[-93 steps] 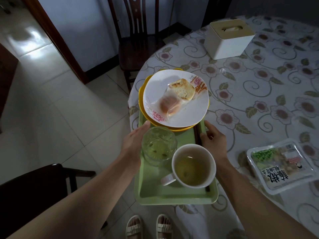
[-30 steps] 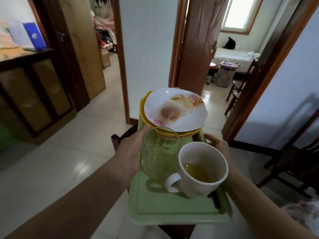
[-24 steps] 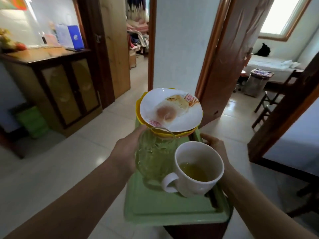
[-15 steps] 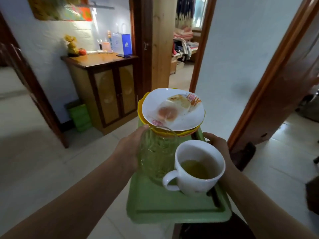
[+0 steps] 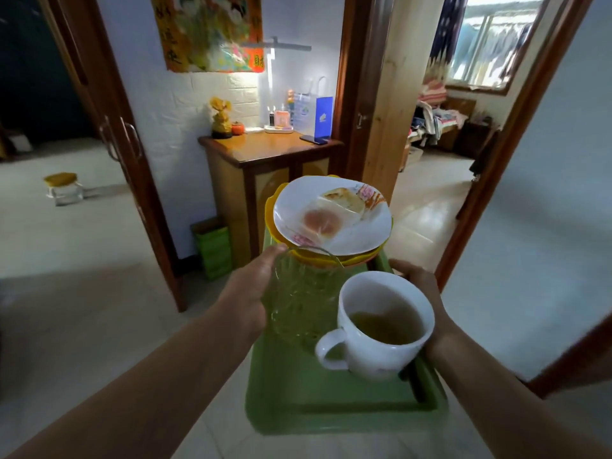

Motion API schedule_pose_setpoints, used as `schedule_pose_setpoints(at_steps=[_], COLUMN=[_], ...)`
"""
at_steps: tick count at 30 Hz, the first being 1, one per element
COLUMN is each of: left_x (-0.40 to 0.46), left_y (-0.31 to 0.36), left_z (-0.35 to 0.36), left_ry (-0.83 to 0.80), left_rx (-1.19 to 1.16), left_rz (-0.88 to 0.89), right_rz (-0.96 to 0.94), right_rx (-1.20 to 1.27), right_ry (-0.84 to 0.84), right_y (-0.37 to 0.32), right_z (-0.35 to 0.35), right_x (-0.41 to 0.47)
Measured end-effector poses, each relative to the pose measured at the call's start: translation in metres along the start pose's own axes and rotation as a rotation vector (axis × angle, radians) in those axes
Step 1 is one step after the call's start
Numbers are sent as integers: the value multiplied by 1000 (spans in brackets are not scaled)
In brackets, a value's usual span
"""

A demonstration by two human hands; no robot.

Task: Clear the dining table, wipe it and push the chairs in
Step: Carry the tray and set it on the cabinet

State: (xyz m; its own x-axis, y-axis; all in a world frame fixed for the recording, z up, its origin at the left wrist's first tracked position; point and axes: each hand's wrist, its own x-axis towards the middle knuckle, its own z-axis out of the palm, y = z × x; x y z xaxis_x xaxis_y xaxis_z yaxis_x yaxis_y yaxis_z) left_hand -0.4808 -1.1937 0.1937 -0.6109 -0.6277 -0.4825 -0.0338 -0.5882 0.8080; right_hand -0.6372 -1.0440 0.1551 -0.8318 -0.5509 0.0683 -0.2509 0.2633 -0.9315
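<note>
Since half a second ago the view has swung left: the wooden cabinet point(image 5: 265, 167) now stands straight ahead, behind the carried green tray point(image 5: 331, 402). Left hand point(image 5: 246, 293) grips the tray's left edge, fingers curled beside the glass point(image 5: 298, 306); right hand point(image 5: 419, 289) grips the right edge behind the white mug point(image 5: 381, 326). Stacked plates point(image 5: 331, 217) sit at the tray's far end. Both forearms reach forward.

green tray point(image 5: 331, 405), stacked plates point(image 5: 351, 240), mug point(image 5: 381, 326), glass point(image 5: 298, 303)
</note>
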Motion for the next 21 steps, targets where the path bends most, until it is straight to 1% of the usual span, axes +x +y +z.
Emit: schedule_pose_setpoints(at_steps=[4, 9, 10, 13, 15, 16, 17, 19, 21], left_x=[70, 150, 168, 229, 272, 290, 310, 355, 398], left_y=[56, 115, 125, 157, 176, 185, 195, 217, 240], left_z=[-13, -15, -12, 0, 8, 13, 18, 28, 35], left_ry=[44, 44, 48, 81, 103, 112, 113, 138, 160], left_rx=[16, -31, -43, -72, -101, -115, -117, -121, -122], left_rz=[-22, -54, -59, -32, -28, -32, -29, -17, 1], right_rz=[18, 82, 104, 238, 187, 145, 143, 195, 253], right_rx=[94, 125, 122, 242, 254, 205, 217, 301, 325], right_ry=[-35, 10, 18, 42, -9, -22, -27, -51, -89], right_y=[-25, -41, -39, -34, -40, -43, -48, -48, -47], right_z=[39, 87, 94, 115, 130, 135, 140, 150, 160], right_x=[66, 156, 181, 260, 305, 325, 348, 405, 463])
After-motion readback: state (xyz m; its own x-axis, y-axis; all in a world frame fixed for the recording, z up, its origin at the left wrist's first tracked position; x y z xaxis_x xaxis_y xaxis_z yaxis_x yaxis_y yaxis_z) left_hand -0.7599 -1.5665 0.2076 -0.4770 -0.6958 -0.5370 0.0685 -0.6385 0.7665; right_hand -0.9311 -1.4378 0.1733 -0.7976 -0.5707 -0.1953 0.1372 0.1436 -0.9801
